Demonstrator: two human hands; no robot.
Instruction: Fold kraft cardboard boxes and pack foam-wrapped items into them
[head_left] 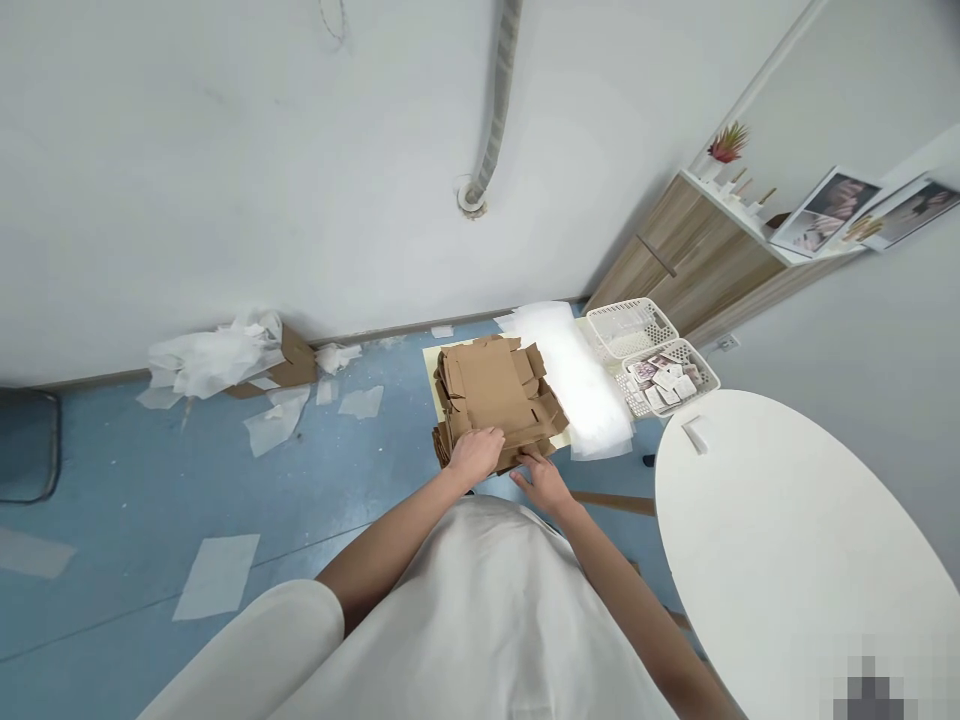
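Observation:
A stack of flat, unfolded brown cardboard boxes (491, 385) lies low in front of me, its flaps and tabs sticking out at the sides. My left hand (478, 455) is curled at the near edge of the top cardboard box, fingers together; their tips are partly hidden. At the same edge, further right, my right hand (545, 482) touches the cardboard with its fingers extended and the thumb apart. Right beside the stack is a pile of thin white packing sheets (581, 385).
Two white plastic baskets (632, 328) stand right of the sheets, one holding small cards. A round white table (795, 540) is close on my right, a wooden cabinet (705, 255) behind. Left, a carton (296, 362) overflows with white wrapping; loose sheets (217, 575) litter the blue floor.

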